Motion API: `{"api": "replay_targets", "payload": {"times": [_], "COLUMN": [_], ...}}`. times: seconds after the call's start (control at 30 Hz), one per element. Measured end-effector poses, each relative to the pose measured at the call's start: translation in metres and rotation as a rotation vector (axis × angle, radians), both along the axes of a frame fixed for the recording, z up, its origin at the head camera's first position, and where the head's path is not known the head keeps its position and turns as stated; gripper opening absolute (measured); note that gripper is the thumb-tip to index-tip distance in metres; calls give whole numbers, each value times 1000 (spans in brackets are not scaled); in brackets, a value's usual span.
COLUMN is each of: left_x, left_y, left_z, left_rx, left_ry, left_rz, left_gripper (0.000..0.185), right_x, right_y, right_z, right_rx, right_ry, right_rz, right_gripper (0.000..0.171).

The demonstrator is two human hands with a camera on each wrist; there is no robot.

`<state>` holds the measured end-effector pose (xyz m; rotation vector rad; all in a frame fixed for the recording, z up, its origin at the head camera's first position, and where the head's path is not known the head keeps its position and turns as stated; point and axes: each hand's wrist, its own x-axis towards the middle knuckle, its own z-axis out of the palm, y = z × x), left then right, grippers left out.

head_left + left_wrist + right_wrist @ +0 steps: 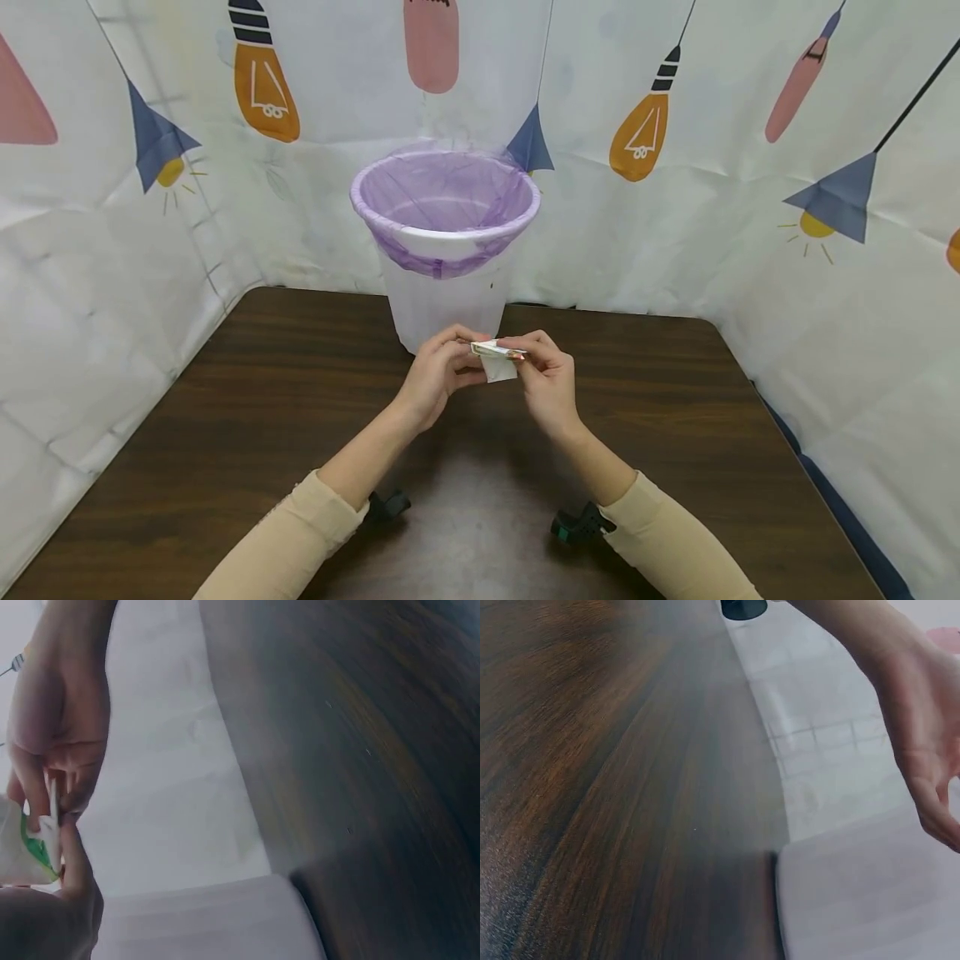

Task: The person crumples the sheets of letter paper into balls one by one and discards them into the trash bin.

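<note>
A small white packet with printed colour on it is held above the table in front of the bin. My left hand pinches its left end. At the right end my right hand pinches it between thumb and fingers. A plain white flap hangs below the printed edge. In the left wrist view the packet shows a green patch and white folds between the fingers. What the packet holds cannot be seen. The right wrist view shows a hand at its right edge, but not the packet.
A white bin lined with a purple bag stands at the table's back edge, just beyond the hands. The dark wooden table is enclosed by a white patterned cloth. Black straps sit at both wrists.
</note>
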<state>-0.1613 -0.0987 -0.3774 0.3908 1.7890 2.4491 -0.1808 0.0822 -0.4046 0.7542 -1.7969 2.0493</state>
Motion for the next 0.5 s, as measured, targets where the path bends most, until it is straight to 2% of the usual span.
{"api": "replay_targets", "payload": {"times": [0.1,0.27,0.37,0.5], "left_x": [0,-1,-1,0], "left_y": [-3,-6,-5,-3], "left_z": [3,6,7,7], "left_rx": [22,36,26,-5], "left_ry": [-59,-129,-143,-109], "left_rz": [-62,-110,-114,-102], "left_gripper": [22,9,26,42], "right_x": [0,-1,-1,-1], "right_y": [-1,-2,-2,-2], "right_z": [1,-2,-4,-4], "right_rx": [1,27,39,38], "right_ry": [36,72,88,91], "right_rz": [-8,-19,-20,-20], "right_gripper": [14,18,20,21]}}
